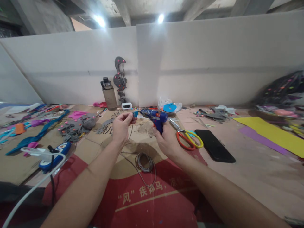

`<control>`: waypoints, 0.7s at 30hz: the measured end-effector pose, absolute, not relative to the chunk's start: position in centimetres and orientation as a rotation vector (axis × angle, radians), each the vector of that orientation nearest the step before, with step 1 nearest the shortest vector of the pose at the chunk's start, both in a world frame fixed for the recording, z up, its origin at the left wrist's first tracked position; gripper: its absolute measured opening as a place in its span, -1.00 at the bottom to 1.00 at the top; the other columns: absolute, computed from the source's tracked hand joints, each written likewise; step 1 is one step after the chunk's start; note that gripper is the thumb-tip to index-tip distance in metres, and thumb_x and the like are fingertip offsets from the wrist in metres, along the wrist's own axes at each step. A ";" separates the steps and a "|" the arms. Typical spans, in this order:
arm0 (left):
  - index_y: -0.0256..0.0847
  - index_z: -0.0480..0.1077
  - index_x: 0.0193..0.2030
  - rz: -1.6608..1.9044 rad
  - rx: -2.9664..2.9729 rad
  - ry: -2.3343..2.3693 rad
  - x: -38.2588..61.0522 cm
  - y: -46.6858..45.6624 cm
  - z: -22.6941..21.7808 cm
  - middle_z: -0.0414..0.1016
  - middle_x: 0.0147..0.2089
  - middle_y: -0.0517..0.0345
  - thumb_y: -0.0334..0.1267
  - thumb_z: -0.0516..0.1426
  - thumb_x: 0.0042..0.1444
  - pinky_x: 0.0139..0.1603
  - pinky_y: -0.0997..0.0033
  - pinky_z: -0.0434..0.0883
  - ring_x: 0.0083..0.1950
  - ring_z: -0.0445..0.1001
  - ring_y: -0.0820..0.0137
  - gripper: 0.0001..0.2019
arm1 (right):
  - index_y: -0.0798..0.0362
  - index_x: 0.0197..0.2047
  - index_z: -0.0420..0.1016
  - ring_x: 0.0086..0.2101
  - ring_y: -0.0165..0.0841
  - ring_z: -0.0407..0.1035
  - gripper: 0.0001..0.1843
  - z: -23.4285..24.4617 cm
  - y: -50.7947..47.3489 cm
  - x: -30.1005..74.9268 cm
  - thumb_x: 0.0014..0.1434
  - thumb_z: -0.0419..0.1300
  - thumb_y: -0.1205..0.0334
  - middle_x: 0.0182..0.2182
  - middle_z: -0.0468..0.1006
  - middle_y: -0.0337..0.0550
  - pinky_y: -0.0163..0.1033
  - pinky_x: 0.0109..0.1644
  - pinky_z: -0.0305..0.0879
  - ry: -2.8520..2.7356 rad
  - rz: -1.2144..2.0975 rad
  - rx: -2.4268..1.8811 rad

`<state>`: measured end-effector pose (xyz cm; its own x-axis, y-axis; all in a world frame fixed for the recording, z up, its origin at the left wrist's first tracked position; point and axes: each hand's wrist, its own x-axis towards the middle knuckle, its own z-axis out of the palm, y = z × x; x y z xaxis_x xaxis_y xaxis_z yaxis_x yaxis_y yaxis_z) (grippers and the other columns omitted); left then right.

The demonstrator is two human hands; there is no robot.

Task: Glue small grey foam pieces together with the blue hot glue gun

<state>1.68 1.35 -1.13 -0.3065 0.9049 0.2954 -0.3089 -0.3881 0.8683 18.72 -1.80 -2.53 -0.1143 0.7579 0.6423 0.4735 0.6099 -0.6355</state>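
Note:
My right hand (163, 134) is wrapped round the handle of a blue hot glue gun (158, 118), whose nozzle points left. Between the fingertips of my left hand (122, 125) is a small blue piece (135, 114), right by the nozzle tip; whether they touch I cannot tell. A thin grey cord (131, 131) hangs down from those fingers. More of it lies as a coil of cord (144, 162) on the printed cardboard (152, 202) below. Scissors (187, 136) with red and yellow handles lie just right of my right hand.
A black phone (215, 145) lies to the right. Yellow sheet (273, 134) sits farther right. At the back stand a water bottle (109, 95) and a small white device (126, 105). On the left are grey cut pieces (79, 125) and a blue power strip (55, 156) with a white cable.

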 end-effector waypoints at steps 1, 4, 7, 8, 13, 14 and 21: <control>-0.29 0.44 -0.40 1.813 1.035 0.902 1.7 1.4 -1.1 0.47 -0.47 0.16 -0.21 0.31 -0.17 -0.37 0.47 0.39 -0.43 0.48 0.47 -0.77 | 0.06 0.15 0.19 -0.08 -0.14 0.35 -0.56 -2.5 -1.8 18.7 0.20 0.00 0.20 -0.05 0.44 0.07 0.03 0.07 0.23 -1.757 0.332 -1.012; -0.29 0.44 -0.40 1.814 1.021 0.891 1.7 1.4 -1.1 0.47 -0.47 0.16 -0.21 0.31 -0.17 -0.37 0.48 0.39 -0.43 0.48 0.47 -0.77 | 0.07 0.12 0.21 -0.09 -0.13 0.35 -0.58 -2.6 -1.8 18.7 0.19 0.01 0.19 -0.11 0.47 0.07 0.05 0.05 0.24 -1.745 0.344 -1.035; -0.29 0.44 -0.40 1.824 0.986 0.875 1.6 1.5 -1.1 0.47 -0.47 0.17 -0.22 0.32 -0.19 -0.38 0.49 0.38 -0.44 0.47 0.48 -0.76 | 0.09 0.08 0.24 -0.06 -0.13 0.33 -0.60 -2.7 -1.7 18.9 0.18 0.02 0.19 -0.11 0.46 0.06 0.03 0.05 0.24 -1.712 0.363 -1.050; -0.29 0.43 -0.40 1.825 0.971 0.872 1.5 1.5 -1.2 0.47 -0.47 0.18 -0.23 0.32 -0.19 -0.39 0.49 0.38 -0.44 0.47 0.49 -0.76 | 0.09 0.09 0.24 -0.07 -0.14 0.33 -0.60 -2.8 -1.6 18.9 0.18 0.02 0.19 -0.10 0.45 0.06 0.02 0.04 0.24 -1.699 0.380 -1.050; -0.29 0.42 -0.40 1.777 0.894 0.875 1.2 1.7 -1.4 0.48 -0.46 0.16 -0.24 0.31 -0.16 -0.37 0.50 0.40 -0.44 0.48 0.50 -0.79 | 0.06 0.10 0.23 -0.15 -0.19 0.36 -0.59 -3.0 -0.9 19.3 0.18 0.03 0.19 -0.10 0.45 0.02 0.01 -0.01 0.28 -1.644 0.451 -1.064; -0.29 0.42 -0.41 1.766 0.880 0.877 1.1 1.8 -1.5 0.48 -0.46 0.16 -0.24 0.30 -0.15 -0.36 0.50 0.40 -0.44 0.48 0.50 -0.80 | 0.06 0.09 0.24 -0.15 -0.19 0.36 -0.60 -3.0 -0.9 19.3 0.18 0.03 0.19 -0.10 0.45 0.02 0.01 -0.02 0.28 -1.649 0.440 -1.059; -0.27 0.43 -0.43 1.758 0.878 0.892 1.2 1.9 -1.6 0.48 -0.49 0.18 -0.24 0.32 -0.19 -0.34 0.46 0.41 -0.45 0.48 0.49 -0.79 | 0.09 0.12 0.21 -0.06 -0.13 0.33 -0.58 -2.6 -1.9 18.6 0.19 0.01 0.20 -0.05 0.43 0.09 0.03 0.04 0.25 -1.784 0.299 -1.033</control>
